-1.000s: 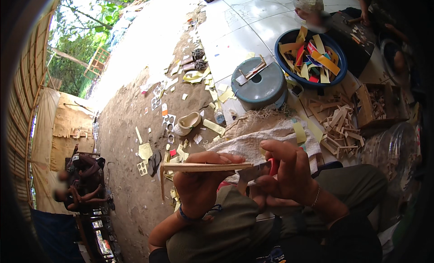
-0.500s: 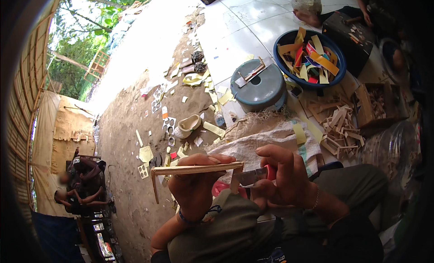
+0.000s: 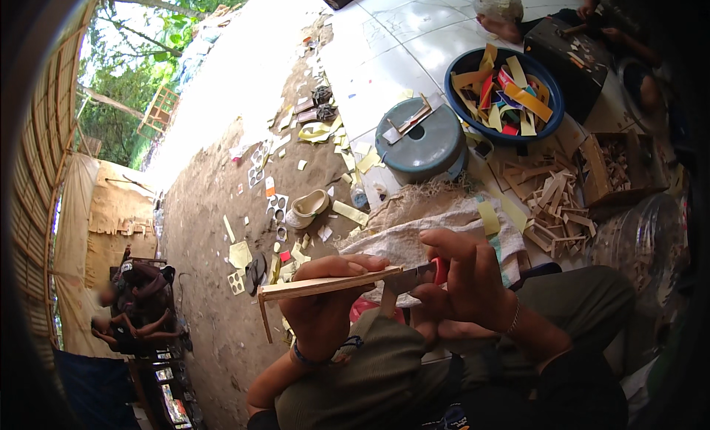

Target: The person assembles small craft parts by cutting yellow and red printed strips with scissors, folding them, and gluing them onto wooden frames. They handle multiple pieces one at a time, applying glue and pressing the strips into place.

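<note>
My left hand point(image 3: 328, 306) grips a long pale wooden stick point(image 3: 310, 286) that lies level above my knee, with a thin strip hanging from its left end. My right hand point(image 3: 464, 283) holds a knife with a red handle point(image 3: 414, 277), its blade laid on the right end of the stick. A curl of wood hangs down beside the blade. Both hands are over my olive-green trousers point(image 3: 370, 371).
A white woven sack point(image 3: 414, 230) lies before my knees. Beyond it are an upturned grey-blue tub point(image 3: 421, 145), a blue basin of coloured strips point(image 3: 505, 93), a pile of wooden sticks point(image 3: 555, 201) and a cardboard box point(image 3: 614, 167). Scraps litter the dirt; people sit at left point(image 3: 133, 304).
The knife has slid along the stick toward its right end and my right hand has shifted right. The left hand still holds the stick level.
</note>
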`<state>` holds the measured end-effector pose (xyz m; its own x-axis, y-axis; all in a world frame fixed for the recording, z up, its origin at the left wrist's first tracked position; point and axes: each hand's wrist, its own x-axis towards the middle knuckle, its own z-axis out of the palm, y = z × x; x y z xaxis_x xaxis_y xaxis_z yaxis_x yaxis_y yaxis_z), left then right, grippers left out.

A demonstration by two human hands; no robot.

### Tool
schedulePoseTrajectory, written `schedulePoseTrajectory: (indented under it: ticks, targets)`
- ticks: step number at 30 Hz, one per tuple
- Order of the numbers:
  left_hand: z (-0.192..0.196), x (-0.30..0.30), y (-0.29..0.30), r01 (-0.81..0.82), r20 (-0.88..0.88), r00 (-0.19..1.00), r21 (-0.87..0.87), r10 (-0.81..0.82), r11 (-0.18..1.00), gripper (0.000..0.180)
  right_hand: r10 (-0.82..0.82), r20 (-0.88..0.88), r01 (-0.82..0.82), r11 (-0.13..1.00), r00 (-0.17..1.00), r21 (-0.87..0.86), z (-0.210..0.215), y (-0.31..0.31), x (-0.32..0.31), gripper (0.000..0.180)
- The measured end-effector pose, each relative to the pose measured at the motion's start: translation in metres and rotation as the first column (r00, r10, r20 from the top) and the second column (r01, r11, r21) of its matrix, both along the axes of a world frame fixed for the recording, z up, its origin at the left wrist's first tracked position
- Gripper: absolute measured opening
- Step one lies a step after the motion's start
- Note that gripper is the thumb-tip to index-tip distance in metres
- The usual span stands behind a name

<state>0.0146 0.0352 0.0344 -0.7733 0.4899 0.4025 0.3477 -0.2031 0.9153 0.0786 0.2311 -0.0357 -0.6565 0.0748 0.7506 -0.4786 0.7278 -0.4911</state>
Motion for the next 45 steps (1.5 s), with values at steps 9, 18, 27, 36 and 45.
schedulePoseTrajectory:
  ticks: [9, 18, 27, 36, 45]
  targets:
    - [0.003, 0.0, -0.005, -0.024, -0.001, 1.0, 0.128, 0.024, 0.991, 0.021, -0.036, 0.252, 0.118, 0.94, 0.967, -0.319, -0.024, 0.021, -0.032, 0.05]
    - [0.003, -0.006, -0.009, -0.036, 0.1, 0.995, 0.119, 0.024, 0.992, 0.025, -0.171, 0.413, 0.371, 0.8, 0.894, -0.471, -0.105, 0.105, -0.065, 0.052]
    - [0.009, -0.004, -0.011, -0.183, 0.442, 0.886, 0.056, 0.14, 0.981, 0.022, -0.38, 0.843, 0.655, 0.754, 0.38, 0.045, -0.222, 0.192, -0.039, 0.039]
    - [0.004, -0.009, -0.009, -0.164, 0.51, 0.857, 0.134, 0.073, 0.977, 0.025, -0.423, 0.81, 0.457, 0.862, 0.406, 0.221, -0.244, 0.164, -0.077, 0.028]
    - [0.001, -0.013, -0.011, -0.224, 0.672, 0.74, 0.187, 0.042, 0.957, 0.028, -0.472, 0.719, 0.28, 0.881, 0.51, 0.381, -0.287, 0.172, -0.099, 0.019]
